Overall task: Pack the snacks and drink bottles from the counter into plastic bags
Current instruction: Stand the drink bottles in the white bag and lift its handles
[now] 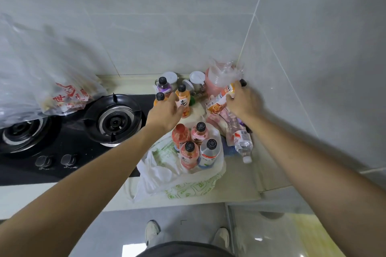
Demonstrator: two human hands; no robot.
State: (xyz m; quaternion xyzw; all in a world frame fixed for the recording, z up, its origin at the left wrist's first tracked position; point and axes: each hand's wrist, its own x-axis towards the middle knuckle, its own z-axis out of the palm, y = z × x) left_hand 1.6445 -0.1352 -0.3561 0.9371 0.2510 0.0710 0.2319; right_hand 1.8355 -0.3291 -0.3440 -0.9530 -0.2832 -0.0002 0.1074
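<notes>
Four black-capped bottles (196,146) stand in the white bag (183,181) — pinkish, one clear. Three more stand behind; the left hand (165,113) grips the orange one (183,100). The right hand (243,101) clutches a tilted bottle (219,100) — orange-labelled.

Both bare forearms are stretched forward from the lower corners of the frame and converge toward the centre. The left hand (166,111) is seen just left of centre, back turned up, its fingers curled round an orange bottle (183,100) that stands upright. The right hand (243,100) is seen right of centre, slightly higher, back also up, fingers bent and closed on a tilted bottle (221,98). At the bottom centre, two shoes are seen below the arms.
</notes>
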